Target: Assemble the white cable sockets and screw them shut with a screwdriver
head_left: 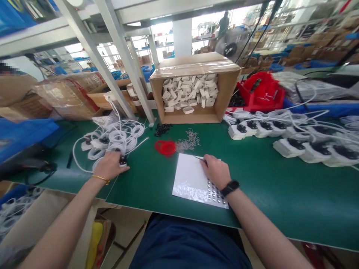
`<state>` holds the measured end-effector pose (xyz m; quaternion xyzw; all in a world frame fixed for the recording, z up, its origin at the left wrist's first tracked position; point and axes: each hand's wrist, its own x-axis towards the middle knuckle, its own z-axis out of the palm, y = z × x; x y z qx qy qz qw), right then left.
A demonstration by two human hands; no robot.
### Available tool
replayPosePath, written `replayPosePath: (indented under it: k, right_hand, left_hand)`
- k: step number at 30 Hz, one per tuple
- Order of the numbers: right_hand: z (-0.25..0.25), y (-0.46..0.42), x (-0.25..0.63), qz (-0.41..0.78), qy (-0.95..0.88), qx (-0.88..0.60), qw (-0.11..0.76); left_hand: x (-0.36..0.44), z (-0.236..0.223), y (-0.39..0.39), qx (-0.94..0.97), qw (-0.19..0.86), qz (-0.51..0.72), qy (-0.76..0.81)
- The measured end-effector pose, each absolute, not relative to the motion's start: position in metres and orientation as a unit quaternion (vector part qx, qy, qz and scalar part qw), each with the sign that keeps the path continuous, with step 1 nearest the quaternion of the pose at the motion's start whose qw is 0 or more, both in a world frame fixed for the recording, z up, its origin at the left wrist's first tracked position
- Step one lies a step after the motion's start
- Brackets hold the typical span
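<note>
My left hand [109,166] is at the left, closed around a small white housing with a black top [122,160], part of which it hides. Coiled white cables [117,136] and similar housings lie just beyond it. My right hand [217,171] grips what look like dark tweezers [199,158], their tips pointing left over a white sheet [187,175]. Rows of small round silver stickers [213,192] sit on the sheet's right part, beside my right wrist.
Red bands [165,147], small screws [189,142] and black parts [162,129] lie behind the sheet. A cardboard box [193,116] of white housings stands at the back. Finished-looking corded units [288,147] line the right, near a red bin [262,91]. A metal post [126,63] rises left.
</note>
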<state>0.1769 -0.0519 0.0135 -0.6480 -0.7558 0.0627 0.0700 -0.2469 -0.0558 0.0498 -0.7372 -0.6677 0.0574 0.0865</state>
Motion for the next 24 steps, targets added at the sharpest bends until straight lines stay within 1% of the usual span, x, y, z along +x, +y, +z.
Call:
replayPosePath:
  k: [2, 4, 6, 8, 10, 12, 14, 16, 17, 19, 21, 22, 24]
  right_hand:
    - [0.024, -0.056, 0.178, 0.061, -0.761, -0.642, 0.065]
    - [0.036, -0.068, 0.177, 0.061, -0.778, -0.622, 0.058]
    - [0.045, -0.087, 0.172, 0.064, -0.81, -0.582, 0.041]
    - [0.047, -0.107, 0.168, 0.064, -0.84, -0.538, 0.013]
    - [0.042, -0.122, 0.169, 0.057, -0.856, -0.514, -0.012]
    - [0.034, -0.128, 0.177, 0.053, -0.865, -0.499, -0.026]
    - [0.03, -0.125, 0.189, 0.061, -0.868, -0.491, -0.035]
    - [0.033, -0.118, 0.197, 0.089, -0.859, -0.504, -0.022]
    - [0.037, -0.115, 0.197, 0.116, -0.847, -0.519, 0.006]
    - [0.048, -0.111, 0.185, 0.216, -0.803, -0.546, 0.099]
    - [0.057, -0.113, 0.159, 0.38, -0.724, -0.539, 0.203]
    - [0.06, -0.116, 0.143, 0.475, -0.67, -0.518, 0.239]
    - [0.061, -0.122, 0.112, 0.649, -0.555, -0.444, 0.271]
  left_hand:
    - [-0.244, 0.052, -0.053, -0.725, 0.087, 0.045, -0.681]
    - [-0.242, 0.052, -0.054, -0.691, 0.05, 0.015, -0.721]
    - [-0.241, 0.052, -0.058, -0.629, -0.028, -0.059, -0.775]
    - [-0.235, 0.052, -0.065, -0.551, -0.134, -0.192, -0.801]
    - [-0.221, 0.055, -0.078, -0.476, -0.245, -0.356, -0.765]
    - [-0.2, 0.06, -0.096, -0.423, -0.334, -0.49, -0.685]
    - [-0.173, 0.065, -0.118, -0.415, -0.375, -0.553, -0.618]
    - [-0.143, 0.065, -0.14, -0.427, -0.404, -0.56, -0.583]
    - [-0.129, 0.062, -0.149, -0.431, -0.417, -0.56, -0.572]
    - [-0.102, 0.053, -0.163, -0.436, -0.441, -0.567, -0.542]
    - [-0.081, 0.041, -0.17, -0.434, -0.461, -0.582, -0.51]
    - [-0.073, 0.035, -0.172, -0.432, -0.468, -0.588, -0.499]
    - [-0.062, 0.024, -0.173, -0.432, -0.474, -0.59, -0.49]
